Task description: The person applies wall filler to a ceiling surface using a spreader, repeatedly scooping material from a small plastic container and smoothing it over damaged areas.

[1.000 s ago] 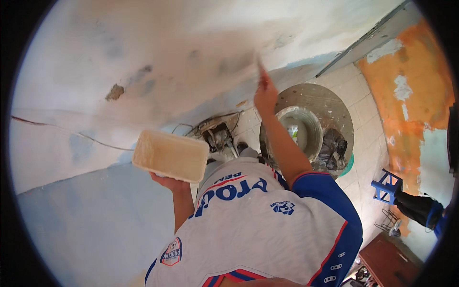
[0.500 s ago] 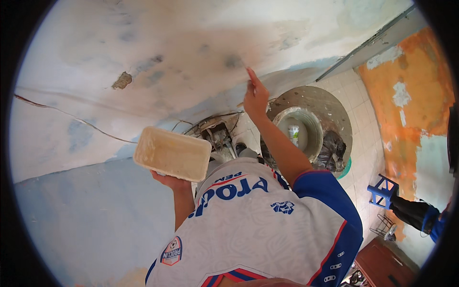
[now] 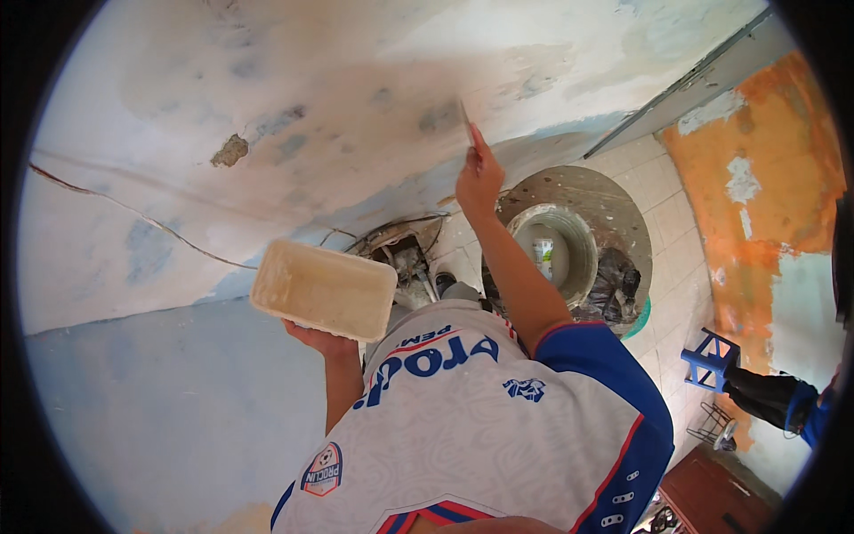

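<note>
- Tub (image 3: 325,289), rect., cream plastic, w/ pale residue inside; in L hand, in front of wall, left of wearer's shirt.
- L hand (image 3: 322,340): has hold of tub from below, near its lower edge; fingers partly hidden, exact curl can't tell.
- Scraper (image 3: 465,123), thin flat blade seen nearly edge-on; in R hand, pointing up at wall; contact w/ wall can't tell.
- R hand (image 3: 480,182): fingers closed round scraper's handle, which is mostly hidden.
- Wall (image 3: 356,133), patchy white/beige/grey-blue, w/ chipped hole (image 3: 230,150) & loose cable (image 3: 142,218) at left.
- Bucket (image 3: 583,254), round, grey, splattered; on round tabletop (image 3: 569,182) right of R forearm.
- Container (image 3: 543,255), small, white/green, inside bucket.
- Plastic bag (image 3: 614,283), black, crumpled, beside bucket.
- Stool (image 3: 709,360), blue, approx. far right on tiled floor (image 3: 680,240).
- 2nd wall (image 3: 765,133), orange w/ white patches, far R.
</note>
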`<action>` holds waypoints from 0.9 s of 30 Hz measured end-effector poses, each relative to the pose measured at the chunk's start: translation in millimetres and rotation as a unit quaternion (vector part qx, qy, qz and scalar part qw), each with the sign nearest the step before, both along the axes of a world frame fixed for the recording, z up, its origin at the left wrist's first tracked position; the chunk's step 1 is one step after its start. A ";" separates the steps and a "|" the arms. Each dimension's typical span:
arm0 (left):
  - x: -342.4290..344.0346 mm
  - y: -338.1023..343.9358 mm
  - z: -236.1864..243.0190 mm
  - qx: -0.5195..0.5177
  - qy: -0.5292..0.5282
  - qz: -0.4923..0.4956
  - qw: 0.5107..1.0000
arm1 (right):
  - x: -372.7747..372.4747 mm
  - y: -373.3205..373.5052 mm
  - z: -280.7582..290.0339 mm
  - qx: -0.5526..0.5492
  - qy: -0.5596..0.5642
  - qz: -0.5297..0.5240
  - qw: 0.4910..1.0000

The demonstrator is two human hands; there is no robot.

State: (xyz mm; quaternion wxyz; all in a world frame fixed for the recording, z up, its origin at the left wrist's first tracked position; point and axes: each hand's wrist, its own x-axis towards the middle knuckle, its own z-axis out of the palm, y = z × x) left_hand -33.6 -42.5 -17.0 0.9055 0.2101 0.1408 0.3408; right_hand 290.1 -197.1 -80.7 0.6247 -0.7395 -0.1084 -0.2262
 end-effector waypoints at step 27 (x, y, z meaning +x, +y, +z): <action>21.0 -30.5 24.8 0.009 0.052 0.016 0.998 | 61.6 -39.1 6.7 -0.056 -0.152 -0.056 0.985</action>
